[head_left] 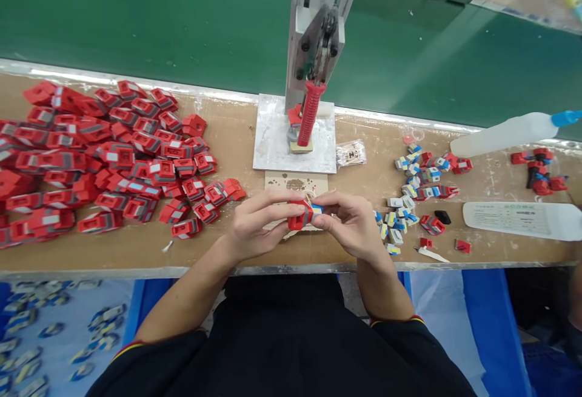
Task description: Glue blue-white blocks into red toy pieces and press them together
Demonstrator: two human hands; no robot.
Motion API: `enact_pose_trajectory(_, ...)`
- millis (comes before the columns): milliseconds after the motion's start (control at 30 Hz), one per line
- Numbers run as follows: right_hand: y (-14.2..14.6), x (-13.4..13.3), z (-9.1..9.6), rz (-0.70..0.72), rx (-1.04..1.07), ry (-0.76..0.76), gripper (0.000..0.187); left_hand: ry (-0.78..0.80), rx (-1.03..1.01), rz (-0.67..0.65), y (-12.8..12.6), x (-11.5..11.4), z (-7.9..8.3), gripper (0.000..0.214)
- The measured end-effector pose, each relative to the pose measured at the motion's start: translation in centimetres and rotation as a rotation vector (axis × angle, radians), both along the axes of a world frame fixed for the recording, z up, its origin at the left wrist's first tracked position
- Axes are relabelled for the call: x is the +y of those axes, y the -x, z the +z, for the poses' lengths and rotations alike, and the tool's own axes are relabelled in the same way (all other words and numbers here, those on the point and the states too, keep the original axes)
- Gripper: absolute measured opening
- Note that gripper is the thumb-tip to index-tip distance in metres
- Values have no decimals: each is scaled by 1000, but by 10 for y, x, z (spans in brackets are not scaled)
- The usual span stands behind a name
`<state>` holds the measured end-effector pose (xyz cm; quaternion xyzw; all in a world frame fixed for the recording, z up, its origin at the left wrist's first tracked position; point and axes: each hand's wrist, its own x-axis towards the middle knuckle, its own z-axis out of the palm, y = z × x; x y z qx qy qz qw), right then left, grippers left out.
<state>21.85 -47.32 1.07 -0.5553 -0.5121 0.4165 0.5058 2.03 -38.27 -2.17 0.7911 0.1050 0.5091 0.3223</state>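
Note:
In front of my body, my left hand [258,222] is closed around a red plastic toy part [297,220], its fingers on the top and left side. My right hand [352,222] pinches a small blue and white piece [317,209] against the right side of that red part. The two pieces touch, but I cannot tell whether they are joined. Beneath both hands lies a stained cardboard sheet [295,181]. Just beyond stands a toggle press with a red handle [311,115] on a metal base plate [273,142].
A large heap of red toy parts [113,154] covers the left bench. To the right are small blue, white and yellow pieces [400,221], cotton swabs in a packet [351,153], a white knife [433,255] and two plastic bottles [504,136]. Blue bins [493,324] stand below the bench edge.

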Motion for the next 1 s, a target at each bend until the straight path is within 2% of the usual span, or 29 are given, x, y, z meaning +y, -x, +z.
enact_pose_trajectory(167,2,3,-2,37,239,152,49,35,45,-44,0,2,2,43)
enact_pose_trajectory(267,9,9,-4,44,402,185,55,134,-7,21,-5,-2,-3,57)
enact_pose_trajectory(333,13,12,-5,50,490,188,57,175,-50,85,-10,-3,-4,51)
enact_pose_trajectory(433,17,15,-5,78,524,183,58,115,-19,127,-14,-1,-3,58)
enact_pose_trajectory(533,14,14,-6,68,398,119,57,93,-5,123,-14,2,1,67)
enact_pose_trajectory(633,6,12,-11,-17,155,-76,55,134,-33,59,-9,4,4,66)
enact_pose_trajectory(733,-4,12,-15,48,-40,-234,78,164,-17,-59,-3,5,5,67)
enact_pose_trajectory(767,-6,11,-15,95,-93,-258,79,171,-10,-81,-1,5,5,65)
enact_pose_trajectory(833,-6,11,-15,142,-177,-297,71,173,-11,-83,0,5,5,62)
enact_pose_trajectory(1000,7,6,-15,98,-184,-403,59,134,-49,-40,-1,1,7,63)
